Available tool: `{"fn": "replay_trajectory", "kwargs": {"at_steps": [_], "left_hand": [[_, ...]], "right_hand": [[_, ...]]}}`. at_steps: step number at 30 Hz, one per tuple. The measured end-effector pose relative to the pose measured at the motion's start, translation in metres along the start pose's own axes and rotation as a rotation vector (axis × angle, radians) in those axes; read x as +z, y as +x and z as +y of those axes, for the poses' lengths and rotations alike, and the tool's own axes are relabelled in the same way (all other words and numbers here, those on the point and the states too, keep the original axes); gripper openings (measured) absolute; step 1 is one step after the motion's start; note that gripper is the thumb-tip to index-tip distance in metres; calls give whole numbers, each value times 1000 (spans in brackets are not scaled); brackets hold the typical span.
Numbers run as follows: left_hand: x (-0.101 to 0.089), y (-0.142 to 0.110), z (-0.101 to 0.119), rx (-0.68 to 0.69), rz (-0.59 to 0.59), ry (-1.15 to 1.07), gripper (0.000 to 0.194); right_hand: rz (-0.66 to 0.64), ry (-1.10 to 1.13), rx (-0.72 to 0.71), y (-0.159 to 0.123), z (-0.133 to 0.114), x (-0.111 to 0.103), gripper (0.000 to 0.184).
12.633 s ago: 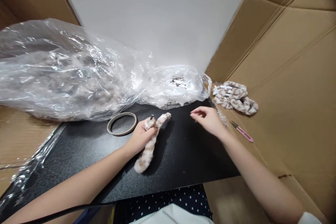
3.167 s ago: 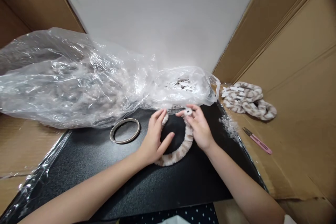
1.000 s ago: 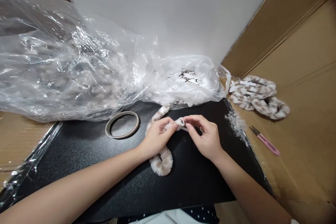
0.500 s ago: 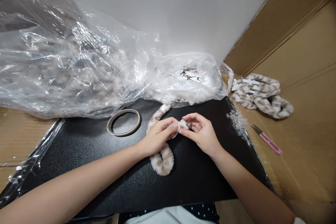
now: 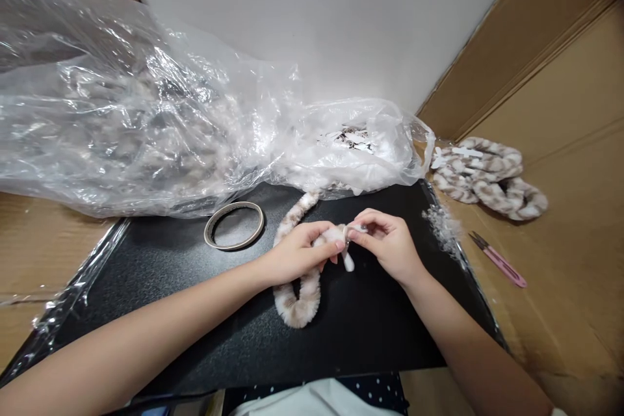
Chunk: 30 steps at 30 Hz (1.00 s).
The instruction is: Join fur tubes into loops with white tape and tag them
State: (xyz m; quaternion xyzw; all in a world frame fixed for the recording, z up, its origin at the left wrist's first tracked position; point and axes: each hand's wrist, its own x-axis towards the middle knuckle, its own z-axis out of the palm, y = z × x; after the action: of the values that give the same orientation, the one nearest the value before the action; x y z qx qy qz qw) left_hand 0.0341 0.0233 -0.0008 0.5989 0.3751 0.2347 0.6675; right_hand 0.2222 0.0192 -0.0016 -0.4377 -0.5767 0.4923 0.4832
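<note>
Plush, cream-and-brown, the curved fuzzy band (image 5: 298, 273) lies bent into a U on the black mat (image 5: 195, 312), one end running up toward the small clear bag (image 5: 361, 149), the other end raised between both hands. Compared with half a second ago, the hands have dropped slightly lower and a small white strip (image 5: 348, 261) now hangs down below the pinched end, where before it sat curled at the fingertips. The left hand (image 5: 299, 253) is closed around the band's tip; the right hand (image 5: 390, 247) pinches the strip's top between thumb and forefinger. What the strip is, tape or backing paper, is hard to tell. The band's tip itself is hidden by fingers. A tape ring (image 5: 234, 225) lies just left, and pink snips (image 5: 498, 259) well apart on the cardboard
</note>
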Motion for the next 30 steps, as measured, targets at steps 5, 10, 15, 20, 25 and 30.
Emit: {"fn": "replay_trajectory", "kwargs": {"at_steps": [5,10,15,20,25,30], "left_hand": [[4,-4,5,-26,-67,-119,36],[1,2,-3,-134,-171,-247,39],[-13,-11,12,-48,-81,253,30],[-29,-36,33,-21,14,773,10],[-47,-36,64,144,222,792,24],[-61,-44,113,297,464,960,36]], "right_hand": [[15,51,34,0,-3,-1,27],[-88,41,127,0,5,9,29],[38,48,111,1,11,5,27],[545,235,-137,6,2,-21,18],[875,379,-471,15,-30,-59,17],[897,464,-510,17,-45,-73,16]]}}
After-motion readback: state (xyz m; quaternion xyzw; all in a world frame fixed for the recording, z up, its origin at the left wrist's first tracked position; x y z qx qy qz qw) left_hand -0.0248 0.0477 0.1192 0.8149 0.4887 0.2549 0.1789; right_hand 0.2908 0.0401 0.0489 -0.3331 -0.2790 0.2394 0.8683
